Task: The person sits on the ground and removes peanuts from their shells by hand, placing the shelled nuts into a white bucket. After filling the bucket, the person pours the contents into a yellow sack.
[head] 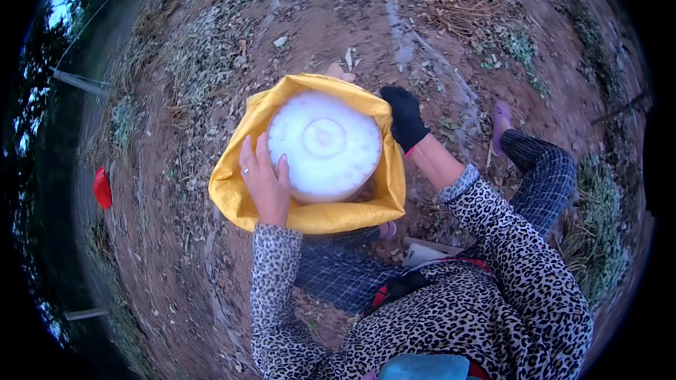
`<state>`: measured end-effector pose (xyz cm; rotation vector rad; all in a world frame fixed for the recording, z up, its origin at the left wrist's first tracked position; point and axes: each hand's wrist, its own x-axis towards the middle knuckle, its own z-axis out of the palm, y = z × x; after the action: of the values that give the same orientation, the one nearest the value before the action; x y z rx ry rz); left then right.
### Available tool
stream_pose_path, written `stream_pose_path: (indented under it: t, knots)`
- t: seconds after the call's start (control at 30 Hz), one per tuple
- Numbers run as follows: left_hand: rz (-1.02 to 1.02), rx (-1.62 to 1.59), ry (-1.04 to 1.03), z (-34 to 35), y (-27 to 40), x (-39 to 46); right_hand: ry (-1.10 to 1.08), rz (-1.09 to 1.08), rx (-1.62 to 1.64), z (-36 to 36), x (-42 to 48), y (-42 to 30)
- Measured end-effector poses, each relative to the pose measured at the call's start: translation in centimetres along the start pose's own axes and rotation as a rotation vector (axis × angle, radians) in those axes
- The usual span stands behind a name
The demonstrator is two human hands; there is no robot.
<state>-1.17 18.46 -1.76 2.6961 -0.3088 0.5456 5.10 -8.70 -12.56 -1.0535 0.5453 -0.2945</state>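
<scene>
A yellow woven sack (317,223) stands before me with its mouth spread wide. Inside the mouth sits a round white plastic tub (327,142), apparently bottom up, with ring marks at its centre. My left hand (266,182), bare and wearing a ring, is at the tub's left side. Its thumb lies against the white surface and its fingers reach along the edge, inside the sack's mouth. My right hand (404,116), in a black glove, grips the sack's rim at the upper right. What lies beneath the tub is hidden.
Brown soil (338,21) is littered with dry leaves and strips of plastic film. Heaps of pulled plants (465,2) lie at the upper right. A red object (102,188) is at the far left. My bent legs (544,174) flank the sack's near side.
</scene>
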Motion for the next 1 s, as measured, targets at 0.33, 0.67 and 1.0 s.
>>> stream_pose_path:
  t: [0.33,0.67,1.0]
  knots:
    - [-0.270,-0.457,-0.262,3.9,-2.0,-0.6,-0.184,-0.553,-0.623,-3.4,-7.9,-4.5]
    - [-0.407,-0.663,-0.207,3.8,-1.2,-2.0,-0.255,0.009,-0.440,-2.7,-8.1,0.8]
    - [-0.316,-0.830,0.195,-9.0,11.0,-0.2,-0.334,-0.314,-0.320,-1.1,-12.9,-16.7]
